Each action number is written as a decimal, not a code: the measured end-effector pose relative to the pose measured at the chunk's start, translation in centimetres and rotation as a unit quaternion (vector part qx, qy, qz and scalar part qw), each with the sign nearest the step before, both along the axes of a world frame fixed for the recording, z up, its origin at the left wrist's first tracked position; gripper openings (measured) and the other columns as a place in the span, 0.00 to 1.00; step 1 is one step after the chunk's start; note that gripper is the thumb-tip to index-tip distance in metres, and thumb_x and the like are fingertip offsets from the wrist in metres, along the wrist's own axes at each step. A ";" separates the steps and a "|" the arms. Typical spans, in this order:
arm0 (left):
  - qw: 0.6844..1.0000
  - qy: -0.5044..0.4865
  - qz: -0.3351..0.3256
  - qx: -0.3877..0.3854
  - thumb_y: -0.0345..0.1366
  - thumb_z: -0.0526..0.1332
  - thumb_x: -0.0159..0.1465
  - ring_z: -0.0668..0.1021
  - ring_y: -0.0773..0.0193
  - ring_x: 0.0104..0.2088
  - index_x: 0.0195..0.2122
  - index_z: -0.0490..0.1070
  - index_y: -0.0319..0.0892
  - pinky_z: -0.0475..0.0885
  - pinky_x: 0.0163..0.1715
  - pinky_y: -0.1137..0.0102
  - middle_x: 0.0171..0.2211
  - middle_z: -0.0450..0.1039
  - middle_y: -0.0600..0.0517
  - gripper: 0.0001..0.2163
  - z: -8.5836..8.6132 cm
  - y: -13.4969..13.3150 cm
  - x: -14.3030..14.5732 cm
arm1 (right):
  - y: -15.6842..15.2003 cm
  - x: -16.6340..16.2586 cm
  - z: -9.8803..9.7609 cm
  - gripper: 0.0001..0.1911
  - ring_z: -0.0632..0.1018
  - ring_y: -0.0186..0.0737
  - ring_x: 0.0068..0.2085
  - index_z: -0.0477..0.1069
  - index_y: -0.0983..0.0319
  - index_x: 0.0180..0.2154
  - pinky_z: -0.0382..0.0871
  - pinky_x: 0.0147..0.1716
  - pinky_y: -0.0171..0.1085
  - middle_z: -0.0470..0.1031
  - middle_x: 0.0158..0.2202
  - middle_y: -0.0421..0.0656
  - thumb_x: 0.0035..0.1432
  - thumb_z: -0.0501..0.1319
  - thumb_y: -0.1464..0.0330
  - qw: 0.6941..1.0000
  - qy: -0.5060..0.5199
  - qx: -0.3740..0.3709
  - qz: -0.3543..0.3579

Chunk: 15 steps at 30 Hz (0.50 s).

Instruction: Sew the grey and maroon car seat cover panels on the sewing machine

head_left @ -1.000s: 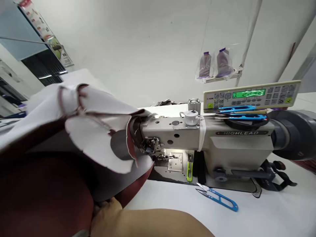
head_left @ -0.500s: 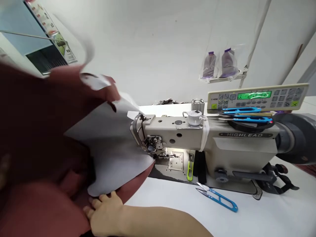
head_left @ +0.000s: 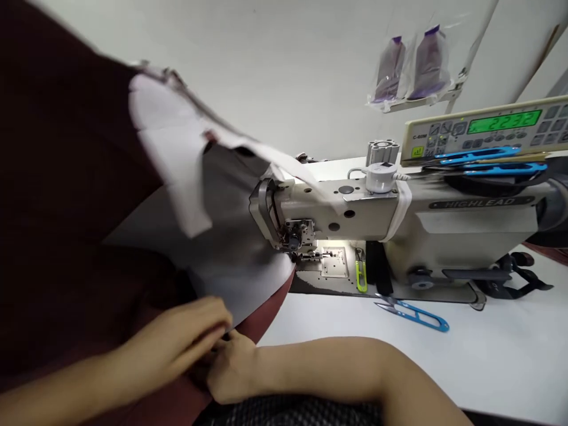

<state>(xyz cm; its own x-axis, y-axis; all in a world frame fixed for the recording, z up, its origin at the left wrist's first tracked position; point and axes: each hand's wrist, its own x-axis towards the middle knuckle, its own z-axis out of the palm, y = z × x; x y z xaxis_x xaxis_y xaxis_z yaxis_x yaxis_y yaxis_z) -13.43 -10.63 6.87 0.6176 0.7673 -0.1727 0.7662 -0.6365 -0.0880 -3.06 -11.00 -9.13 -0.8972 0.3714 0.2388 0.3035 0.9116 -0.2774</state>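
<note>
A large maroon leather-like sheet with a pale grey backing is draped across the left side. Its edge runs to the needle area of a sewing machine. My left hand reaches in from the left, fingers bent down over the sheet's near edge. Against it, my right hand is closed on the same edge, with its fingertips partly hidden. A pale curled flap of the material stands up beside the machine head.
Blue thread snips lie on the white table, and yellow-green snips on the machine bed. More blue-handled snips rest on top, near a control panel. Bagged thread cones stand behind.
My left hand has come in from the far left to meet my right. My right hand, spread on the sheet before, has closed and moved right. The flap has shifted, and the view has tilted down.
</note>
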 end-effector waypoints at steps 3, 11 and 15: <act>0.997 -0.002 -0.066 -0.029 0.30 0.52 0.63 0.68 0.57 0.61 0.62 0.64 0.45 0.65 0.60 0.63 0.61 0.65 0.47 0.25 -3.2 2.5 -0.9 | -0.9 1.7 0.5 0.17 0.66 0.51 0.63 0.71 0.64 0.53 0.61 0.59 0.57 0.69 0.61 0.45 0.67 0.54 0.67 0.999 0.025 0.043 0.008; 0.985 0.111 -0.131 0.015 0.38 0.58 0.60 0.50 0.43 0.70 0.69 0.53 0.49 0.52 0.64 0.42 0.70 0.50 0.46 0.34 -9.5 4.7 -1.4 | -1.0 2.8 1.9 0.19 0.66 0.51 0.62 0.69 0.62 0.57 0.50 0.65 0.60 0.68 0.62 0.41 0.71 0.48 0.68 0.998 -0.048 0.027 0.026; 0.985 0.129 -0.108 0.039 0.29 0.58 0.58 0.60 0.44 0.65 0.66 0.60 0.43 0.62 0.61 0.50 0.65 0.60 0.42 0.32 -9.3 4.5 -1.1 | -2.4 2.6 1.2 0.22 0.63 0.55 0.63 0.65 0.66 0.61 0.46 0.65 0.66 0.68 0.62 0.46 0.71 0.46 0.68 0.999 -0.023 0.009 -0.034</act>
<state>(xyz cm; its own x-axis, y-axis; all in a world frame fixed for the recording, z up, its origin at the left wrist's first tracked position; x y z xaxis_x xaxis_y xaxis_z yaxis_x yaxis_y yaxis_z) -14.53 -6.11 -2.41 0.7119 0.6391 -0.2910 0.5589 -0.7666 -0.3162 -0.41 -13.38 -7.89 -0.8801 0.4281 0.2053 0.3769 0.8929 -0.2462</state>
